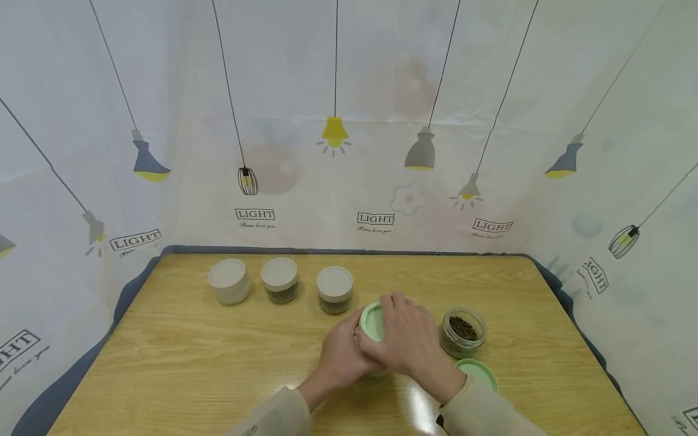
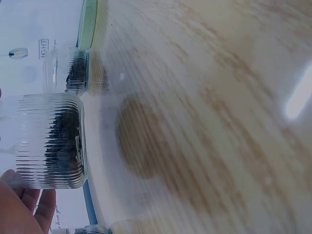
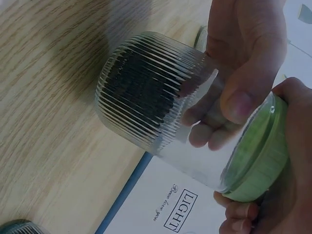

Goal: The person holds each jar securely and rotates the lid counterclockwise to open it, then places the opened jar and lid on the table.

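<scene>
Over the front middle of the table, my left hand (image 1: 342,354) grips a clear ribbed glass jar (image 3: 141,92) by its upper wall, thumb on one side and fingers behind. Dark, crumbly contents fill its lower part. A light green lid (image 3: 261,151) sits at the jar's mouth, and my right hand (image 1: 409,336) holds it with fingers curled round its edge. The left wrist view shows the jar (image 2: 51,141) raised above the tabletop. To the right stands a lidless jar (image 1: 462,333) of dark brown bits, with another green lid (image 1: 477,370) lying in front of it.
Three jars with white lids stand in a row at the back left: a left one (image 1: 229,281), a middle one (image 1: 280,280) and a right one (image 1: 335,289). Fabric printed with lamps surrounds the wooden table (image 1: 180,363) at the back and sides.
</scene>
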`<state>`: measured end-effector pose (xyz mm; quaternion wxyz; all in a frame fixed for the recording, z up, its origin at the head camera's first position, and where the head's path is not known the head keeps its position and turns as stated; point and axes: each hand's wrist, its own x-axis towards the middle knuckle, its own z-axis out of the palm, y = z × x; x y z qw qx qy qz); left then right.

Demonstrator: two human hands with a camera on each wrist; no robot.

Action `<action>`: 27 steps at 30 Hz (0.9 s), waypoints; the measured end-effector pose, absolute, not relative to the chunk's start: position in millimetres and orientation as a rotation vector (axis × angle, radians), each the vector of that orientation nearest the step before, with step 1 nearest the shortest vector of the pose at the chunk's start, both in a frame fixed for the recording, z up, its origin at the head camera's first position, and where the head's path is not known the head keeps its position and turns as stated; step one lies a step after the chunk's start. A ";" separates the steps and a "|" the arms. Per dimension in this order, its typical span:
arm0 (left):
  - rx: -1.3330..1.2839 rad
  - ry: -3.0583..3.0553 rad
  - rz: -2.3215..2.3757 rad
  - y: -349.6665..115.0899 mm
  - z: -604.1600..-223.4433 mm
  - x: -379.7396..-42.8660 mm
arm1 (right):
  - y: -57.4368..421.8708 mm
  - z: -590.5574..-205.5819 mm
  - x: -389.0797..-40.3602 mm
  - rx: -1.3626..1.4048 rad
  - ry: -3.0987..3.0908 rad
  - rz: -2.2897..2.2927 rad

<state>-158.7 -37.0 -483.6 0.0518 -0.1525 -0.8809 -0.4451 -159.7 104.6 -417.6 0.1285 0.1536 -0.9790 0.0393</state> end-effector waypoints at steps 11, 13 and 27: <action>-0.424 -2.685 -1.327 -36.5 -483.9 -159.7 | 110.3 -419.2 -165.7 0.558 -2.854 0.116; -0.416 -2.692 -1.313 -35.8 -484.2 -160.6 | 111.6 -419.5 -167.1 0.570 -2.857 0.124; -0.410 -2.674 -1.318 -32.4 -481.1 -160.1 | 119.9 -417.8 -170.8 0.644 -2.855 0.153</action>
